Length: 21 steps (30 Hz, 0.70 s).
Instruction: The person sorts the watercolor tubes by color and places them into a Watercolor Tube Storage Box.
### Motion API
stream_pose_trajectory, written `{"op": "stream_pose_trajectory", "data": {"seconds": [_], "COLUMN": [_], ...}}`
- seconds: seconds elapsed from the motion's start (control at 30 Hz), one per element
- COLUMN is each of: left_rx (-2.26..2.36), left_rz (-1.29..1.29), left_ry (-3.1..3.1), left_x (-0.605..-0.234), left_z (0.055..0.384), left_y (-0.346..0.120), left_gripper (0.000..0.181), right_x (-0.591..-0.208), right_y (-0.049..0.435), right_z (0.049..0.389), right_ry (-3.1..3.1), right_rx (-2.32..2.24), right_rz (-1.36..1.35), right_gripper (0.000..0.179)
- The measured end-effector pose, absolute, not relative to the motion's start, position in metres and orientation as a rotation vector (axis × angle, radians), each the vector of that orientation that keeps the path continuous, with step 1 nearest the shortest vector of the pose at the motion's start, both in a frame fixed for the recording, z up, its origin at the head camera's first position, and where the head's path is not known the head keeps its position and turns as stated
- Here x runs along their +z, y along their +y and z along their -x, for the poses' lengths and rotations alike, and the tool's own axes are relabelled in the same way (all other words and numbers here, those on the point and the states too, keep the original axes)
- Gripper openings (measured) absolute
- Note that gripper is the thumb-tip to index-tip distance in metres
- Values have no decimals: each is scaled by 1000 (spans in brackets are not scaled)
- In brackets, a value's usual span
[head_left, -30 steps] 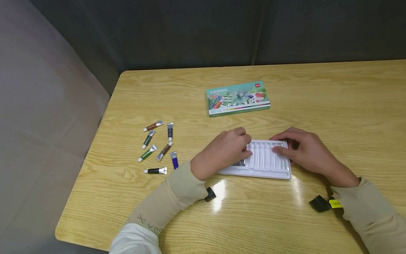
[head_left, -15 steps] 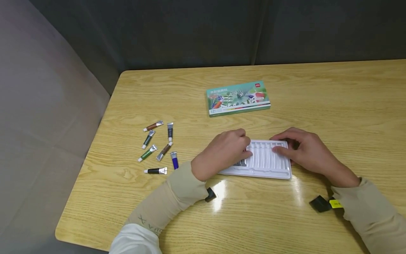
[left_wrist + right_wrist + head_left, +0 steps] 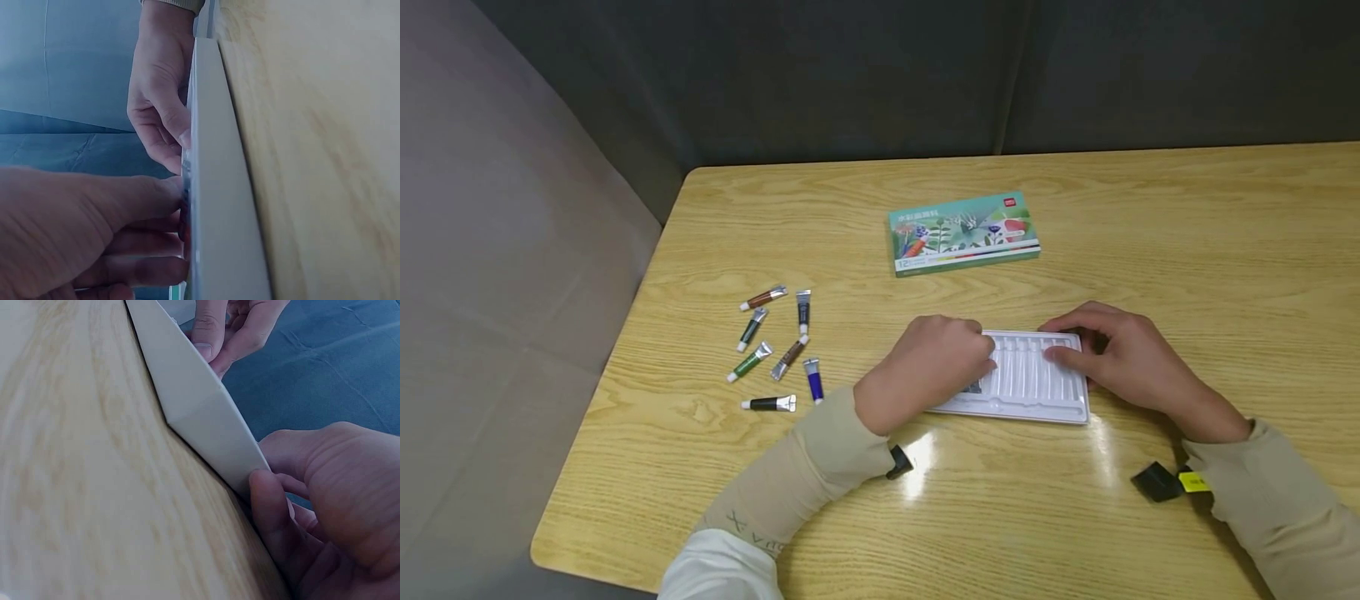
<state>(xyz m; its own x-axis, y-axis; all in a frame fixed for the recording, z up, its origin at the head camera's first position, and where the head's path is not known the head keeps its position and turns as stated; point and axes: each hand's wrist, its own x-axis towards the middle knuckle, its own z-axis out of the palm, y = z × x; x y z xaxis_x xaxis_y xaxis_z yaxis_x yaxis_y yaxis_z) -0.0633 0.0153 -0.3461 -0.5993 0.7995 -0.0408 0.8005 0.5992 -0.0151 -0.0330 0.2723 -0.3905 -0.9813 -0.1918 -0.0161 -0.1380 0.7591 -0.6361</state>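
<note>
A white plastic paint tray (image 3: pixel 1030 408) with narrow slots lies on the table before me. My right hand (image 3: pixel 1112 354) grips its right end, thumb over the rim. In the right wrist view, fingers (image 3: pixel 270 503) bear on the tray's corner. Over the tray's left part, my left hand (image 3: pixel 928 362) has curled fingers and covers most of what lies there. Dark, silvery paint tubes (image 3: pixel 974 387) peek out below its thumb. The left wrist view shows its thumb and fingers at a paint tube (image 3: pixel 185 215) in the tray; that tube is mostly hidden. Bare slots show to the right.
Several loose paint tubes lie left of the tray, among them a green one (image 3: pixel 749 362), a black one (image 3: pixel 769 403) and a blue one (image 3: pixel 814 381). A turquoise paint box (image 3: pixel 964 235) lies behind the tray. A dark curtain (image 3: pixel 850 75) hangs past the table's back edge.
My left hand has shifted slightly toward me, its knuckles now a little lower over the tray. My right hand, the tray and the loose tubes stay put.
</note>
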Motion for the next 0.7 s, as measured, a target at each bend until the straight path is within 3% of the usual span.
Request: {"op": "stream_pose_trajectory", "data": {"seconds": [0.27,0.7], "left_rx": [-96,-106], "left_rz": [-1430,-1330], "left_ry": [2802,2872], "left_x": [-344,-352], "left_z": [60,58], "left_y": [14,19], "left_gripper": [39,37], "right_x": [-392,-393], "right_y": [274,271], "right_z": [34,34], "right_ry": [2893,2882], "right_rx": [-1021,-1040], "right_rz": [305,269], "right_gripper": [25,24]}}
